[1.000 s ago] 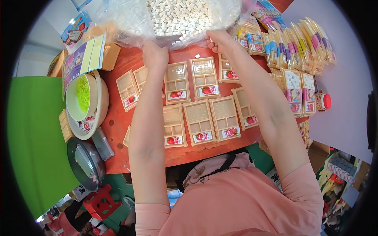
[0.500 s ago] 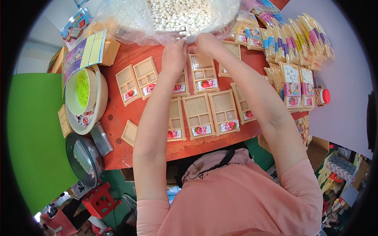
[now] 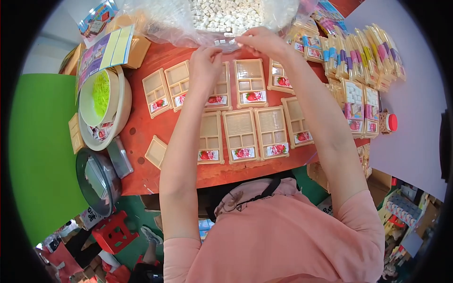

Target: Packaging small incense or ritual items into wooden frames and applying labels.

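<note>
Since half a second ago, the two hands have drawn apart. The right hand (image 3: 262,41), fingertips bunched, is the nearer to the few white cubes (image 3: 223,41) just left of it, strung sideways along the clear bag (image 3: 163,23) toward the far edge of the table (image 3: 134,180). The left hand (image 3: 206,62) curls above a tray (image 3: 226,78) lying lengthwise near-to-far. Whether either grips a cube, I cannot tell.

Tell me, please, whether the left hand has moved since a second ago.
Yes: the left hand moved right, away from the back row's leftmost beige compartment tray.
</note>
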The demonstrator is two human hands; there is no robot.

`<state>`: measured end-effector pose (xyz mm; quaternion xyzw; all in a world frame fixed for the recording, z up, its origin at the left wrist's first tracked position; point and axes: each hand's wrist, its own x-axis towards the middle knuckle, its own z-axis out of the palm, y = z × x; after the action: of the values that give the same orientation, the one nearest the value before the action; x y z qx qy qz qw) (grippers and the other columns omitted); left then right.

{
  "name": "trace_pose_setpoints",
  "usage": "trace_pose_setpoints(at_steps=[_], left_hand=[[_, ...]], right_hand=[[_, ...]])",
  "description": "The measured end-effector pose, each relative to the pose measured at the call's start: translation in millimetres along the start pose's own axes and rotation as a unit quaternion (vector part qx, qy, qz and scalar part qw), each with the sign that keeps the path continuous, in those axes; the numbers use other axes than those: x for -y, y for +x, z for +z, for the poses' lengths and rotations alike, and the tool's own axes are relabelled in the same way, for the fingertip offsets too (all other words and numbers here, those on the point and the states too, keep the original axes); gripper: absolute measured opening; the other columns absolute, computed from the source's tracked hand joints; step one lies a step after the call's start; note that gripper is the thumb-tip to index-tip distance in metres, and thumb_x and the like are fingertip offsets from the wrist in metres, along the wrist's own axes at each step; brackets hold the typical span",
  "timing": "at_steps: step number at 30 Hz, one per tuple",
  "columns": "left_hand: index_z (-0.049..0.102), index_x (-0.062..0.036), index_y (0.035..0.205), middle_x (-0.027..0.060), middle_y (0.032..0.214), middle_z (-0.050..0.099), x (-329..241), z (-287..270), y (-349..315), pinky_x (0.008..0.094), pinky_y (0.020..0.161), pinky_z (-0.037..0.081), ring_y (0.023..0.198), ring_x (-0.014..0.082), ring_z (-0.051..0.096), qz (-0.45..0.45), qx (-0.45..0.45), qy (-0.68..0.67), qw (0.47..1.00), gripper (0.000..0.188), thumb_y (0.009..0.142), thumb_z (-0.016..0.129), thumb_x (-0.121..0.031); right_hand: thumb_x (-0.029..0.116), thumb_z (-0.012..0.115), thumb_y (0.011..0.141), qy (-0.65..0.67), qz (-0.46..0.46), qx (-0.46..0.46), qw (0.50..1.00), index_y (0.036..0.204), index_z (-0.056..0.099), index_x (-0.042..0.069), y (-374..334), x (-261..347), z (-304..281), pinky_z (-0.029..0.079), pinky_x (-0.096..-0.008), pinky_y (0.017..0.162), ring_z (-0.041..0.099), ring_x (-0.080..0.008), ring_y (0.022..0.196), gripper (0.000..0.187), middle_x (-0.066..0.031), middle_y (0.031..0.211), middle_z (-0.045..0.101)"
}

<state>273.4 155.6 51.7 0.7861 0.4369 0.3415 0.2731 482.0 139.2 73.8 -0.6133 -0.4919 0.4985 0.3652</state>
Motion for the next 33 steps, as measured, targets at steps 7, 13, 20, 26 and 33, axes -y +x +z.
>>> trace_pose_setpoints(at_steps=[7,13,20,26,33], left_hand=[[0.069,0.0008,0.095,0.0155,0.093,0.065,-39.5,-42.2,-98.8,0.0413,0.082,0.048,0.091,0.0328,0.061,0.023,-0.027,0.002,0.999,0.014,0.081,0.067,-0.003],[0.065,-0.0023,0.099,0.013,0.1,0.06,-53.5,-55.5,-196.5,0.0437,0.084,0.044,0.093,0.0315,0.058,0.099,-0.053,0.114,0.987,0.025,0.076,0.072,0.0],[0.064,-0.0062,0.106,0.0134,0.116,0.058,-29.6,-81.6,-255.0,0.0504,0.097,0.036,0.112,0.0341,0.053,0.029,-0.169,0.251,0.953,0.033,0.075,0.076,-0.008],[0.064,-0.0069,0.108,0.0154,0.124,0.054,-0.7,-91.1,-256.4,0.0539,0.102,0.033,0.124,0.0391,0.044,-0.133,-0.224,0.272,0.926,0.038,0.076,0.079,-0.02],[0.063,-0.0089,0.107,0.012,0.123,0.055,12.7,-100.0,-239.2,0.0575,0.106,0.03,0.121,0.0301,0.05,-0.092,-0.16,0.243,0.952,0.036,0.077,0.077,-0.022]], right_hand=[[0.019,0.066,0.087,-0.249,-0.264,-0.114,0.925,0.098,0.068,0.001,43.3,-14.2,30.3,0.052,-0.0337,0.068,0.064,-0.0237,0.071,0.021,-0.0134,0.078,0.067],[0.014,0.064,0.084,-0.399,-0.296,-0.084,0.864,0.104,0.068,0.004,60.2,-32.5,56.7,0.05,-0.0464,0.086,0.061,-0.0391,0.099,0.022,-0.0216,0.104,0.065],[0.022,0.064,0.088,-0.273,-0.24,-0.136,0.922,0.1,0.067,0.002,53.1,-18.6,45.8,0.052,-0.0393,0.078,0.066,-0.0315,0.089,0.023,-0.0184,0.093,0.068],[0.025,0.065,0.088,-0.251,-0.375,-0.114,0.885,0.102,0.068,0.003,40.3,11.0,114.8,0.052,-0.0382,0.078,0.066,-0.0277,0.088,0.027,-0.0165,0.093,0.07],[0.021,0.063,0.089,-0.307,-0.315,0.063,0.896,0.106,0.067,0.004,72.0,46.4,217.2,0.052,-0.0396,0.087,0.066,-0.0297,0.099,0.025,-0.0166,0.101,0.068]])
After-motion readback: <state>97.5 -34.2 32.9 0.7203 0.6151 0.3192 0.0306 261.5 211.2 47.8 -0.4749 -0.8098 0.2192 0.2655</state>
